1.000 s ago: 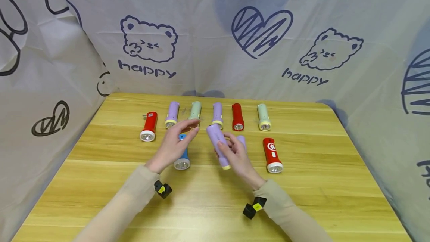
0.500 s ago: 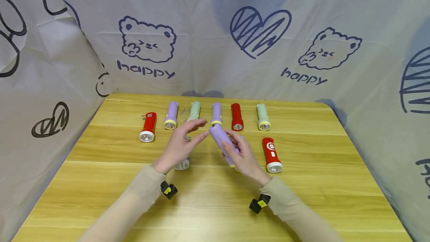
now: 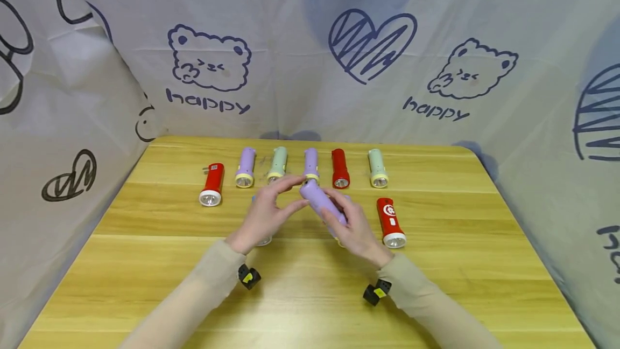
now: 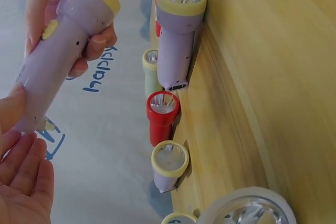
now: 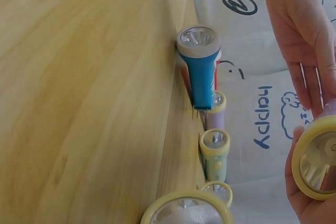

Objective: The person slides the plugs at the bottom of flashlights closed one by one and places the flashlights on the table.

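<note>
My right hand (image 3: 356, 225) grips a purple flashlight (image 3: 319, 201) above the table, its tail tilted up and to the left. In the left wrist view its yellow-rimmed head and yellow switch point away from my left hand. My left hand (image 3: 268, 209) reaches to the tail, thumb and straight fingers right at its end. Beneath it a blue flashlight (image 5: 202, 77) lies mostly hidden in the head view. Another purple flashlight (image 4: 178, 51) lies on the table, largely covered by my right hand in the head view.
Along the back of the wooden table (image 3: 310, 295) lie purple, green and red flashlights, including a green one (image 3: 377, 168) and a red one (image 3: 340, 168). A red flashlight (image 3: 212, 185) lies at left, another red flashlight (image 3: 389, 222) at right. A printed cloth (image 3: 290, 85) encloses the back and sides.
My left hand has moved right, up to the tail of the held flashlight. My right hand has shifted slightly right and tilted the flashlight further over.
</note>
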The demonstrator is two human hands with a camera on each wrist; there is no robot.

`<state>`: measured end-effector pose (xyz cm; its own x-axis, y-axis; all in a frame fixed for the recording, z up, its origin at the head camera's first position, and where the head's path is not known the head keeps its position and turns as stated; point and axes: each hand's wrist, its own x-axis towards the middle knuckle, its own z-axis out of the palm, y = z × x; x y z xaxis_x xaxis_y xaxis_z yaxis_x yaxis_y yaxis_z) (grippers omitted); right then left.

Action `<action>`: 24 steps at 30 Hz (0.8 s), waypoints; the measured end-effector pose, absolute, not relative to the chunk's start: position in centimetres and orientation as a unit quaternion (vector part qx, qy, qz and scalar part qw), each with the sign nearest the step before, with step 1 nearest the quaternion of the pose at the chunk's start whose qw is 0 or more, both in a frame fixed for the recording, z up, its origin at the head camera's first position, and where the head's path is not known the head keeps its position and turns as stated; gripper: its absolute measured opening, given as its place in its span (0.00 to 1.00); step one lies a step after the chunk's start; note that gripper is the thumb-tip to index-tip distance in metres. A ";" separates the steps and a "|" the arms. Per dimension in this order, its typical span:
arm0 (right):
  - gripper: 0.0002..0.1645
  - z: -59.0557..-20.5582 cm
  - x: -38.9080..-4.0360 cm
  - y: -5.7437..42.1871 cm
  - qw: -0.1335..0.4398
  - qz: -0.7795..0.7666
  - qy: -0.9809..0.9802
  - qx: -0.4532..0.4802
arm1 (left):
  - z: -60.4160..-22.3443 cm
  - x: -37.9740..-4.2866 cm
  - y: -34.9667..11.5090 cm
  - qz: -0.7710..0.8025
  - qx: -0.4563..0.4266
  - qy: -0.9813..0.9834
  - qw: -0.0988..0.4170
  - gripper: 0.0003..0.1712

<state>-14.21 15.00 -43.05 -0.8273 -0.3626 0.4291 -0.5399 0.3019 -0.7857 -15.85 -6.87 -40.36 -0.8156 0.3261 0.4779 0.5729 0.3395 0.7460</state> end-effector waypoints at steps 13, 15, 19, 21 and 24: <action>0.25 -43.4 -14.2 15.2 0.117 0.469 -0.829 0.283 | -40.8 -15.3 -6.2 -0.485 -0.276 -0.818 0.141 0.27; 0.25 -43.4 -14.1 15.2 0.119 0.467 -0.829 0.284 | -40.9 -15.2 -6.1 -0.481 -0.278 -0.818 0.150 0.27; 0.25 -43.5 -14.0 15.3 0.123 0.462 -0.831 0.286 | -41.1 -15.1 -5.9 -0.474 -0.277 -0.819 0.165 0.28; 0.25 -43.6 -14.0 15.3 0.128 0.457 -0.832 0.288 | -41.1 -15.0 -5.9 -0.476 -0.273 -0.820 0.165 0.28; 0.26 -43.7 -14.1 15.2 0.134 0.454 -0.833 0.287 | -41.2 -14.9 -5.7 -0.483 -0.267 -0.818 0.163 0.29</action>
